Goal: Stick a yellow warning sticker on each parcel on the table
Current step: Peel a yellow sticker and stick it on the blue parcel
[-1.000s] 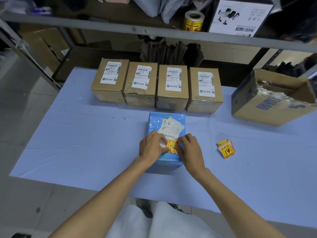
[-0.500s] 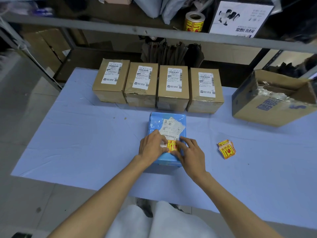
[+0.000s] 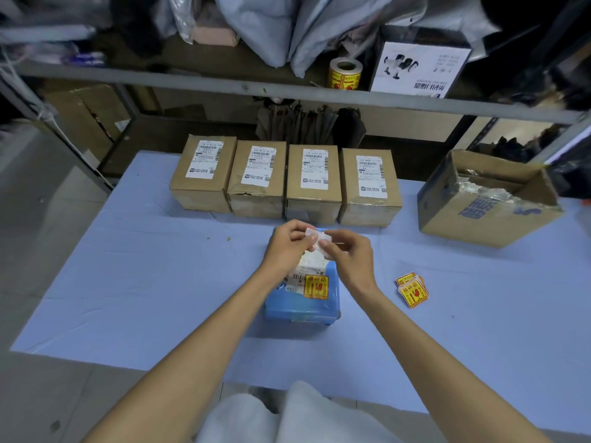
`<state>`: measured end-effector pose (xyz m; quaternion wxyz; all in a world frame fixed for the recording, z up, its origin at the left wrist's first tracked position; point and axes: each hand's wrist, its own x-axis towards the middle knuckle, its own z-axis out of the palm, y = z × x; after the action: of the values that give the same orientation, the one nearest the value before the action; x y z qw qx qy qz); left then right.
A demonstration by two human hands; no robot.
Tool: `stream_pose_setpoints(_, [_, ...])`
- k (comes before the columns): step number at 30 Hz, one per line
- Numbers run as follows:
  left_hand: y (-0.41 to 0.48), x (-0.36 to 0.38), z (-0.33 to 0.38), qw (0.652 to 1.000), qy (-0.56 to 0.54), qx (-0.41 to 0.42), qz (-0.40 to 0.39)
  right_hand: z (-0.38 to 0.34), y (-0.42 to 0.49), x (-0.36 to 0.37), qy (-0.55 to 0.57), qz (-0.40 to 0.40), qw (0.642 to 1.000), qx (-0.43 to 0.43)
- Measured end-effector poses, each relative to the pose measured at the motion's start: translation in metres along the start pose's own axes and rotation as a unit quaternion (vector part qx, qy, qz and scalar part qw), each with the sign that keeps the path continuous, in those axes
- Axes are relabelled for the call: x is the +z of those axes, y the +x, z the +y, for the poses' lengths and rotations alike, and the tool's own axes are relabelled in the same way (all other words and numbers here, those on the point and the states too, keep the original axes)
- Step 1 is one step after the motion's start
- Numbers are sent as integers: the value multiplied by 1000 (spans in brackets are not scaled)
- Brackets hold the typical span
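On the blue parcel [image 3: 300, 310] near the middle of the table [image 3: 153, 282], the yellow sticker [image 3: 316, 286] now lies flat and uncovered, just beside the white shipping label; half a second ago both our hands were pressing on it. Our left hand [image 3: 287, 247] and right hand [image 3: 348, 254] have lifted off and now meet above the parcel's far end, each pinching one small white slip [image 3: 315, 237] between fingertips. We judge it to be the peeled backing paper, though it is too small to confirm. Neither hand touches the parcel. Reading: this parcel counts as done. The row of brown boxes [image 3: 313, 183] along the far edge, four of them, shows shipping labels only and no yellow, so four remain. The spare stickers [image 3: 412, 290] sit in a small pile on the table to the right of the parcel, apart from it. Next, in our judgement: discard the slip, take a fresh sticker, move to a brown box.
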<state>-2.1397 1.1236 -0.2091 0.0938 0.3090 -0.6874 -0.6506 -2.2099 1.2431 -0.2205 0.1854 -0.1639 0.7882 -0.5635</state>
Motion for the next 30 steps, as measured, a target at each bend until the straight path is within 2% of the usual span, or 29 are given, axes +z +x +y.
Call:
stream_pose_setpoints(2, [3, 2, 2, 1000, -2, 19, 16, -5, 5, -2, 48, 6, 998, 33])
stream_pose_setpoints(8, [-1, 7, 11, 999, -5, 46, 26, -17, 6, -7, 95, 63, 993, 40])
stream_pose_setpoints(11, [0, 5, 13, 998, -7, 48, 37, -17, 6, -8, 91, 20, 995, 42])
stream_pose_setpoints(14, [1, 0, 15, 998, -8, 47, 40, -19, 4, -12, 56, -39, 998, -2])
stream_pose_setpoints(18, [0, -1, 15, 999, 1, 42, 32, -21, 4, -17, 75, -33, 996, -36])
stream_pose_setpoints(22, [-2, -3, 17, 997, -65, 25, -29, -23, 7, -18, 83, -33, 995, -36])
stream_pose_setpoints(25, [-1, -6, 19, 996, -58, 27, -58, -22, 9, -17, 83, -13, 996, -32])
stream_pose_setpoints(30, [-3, -6, 20, 991, -127, -21, -35, -26, 7, -11, 42, -36, 997, -59])
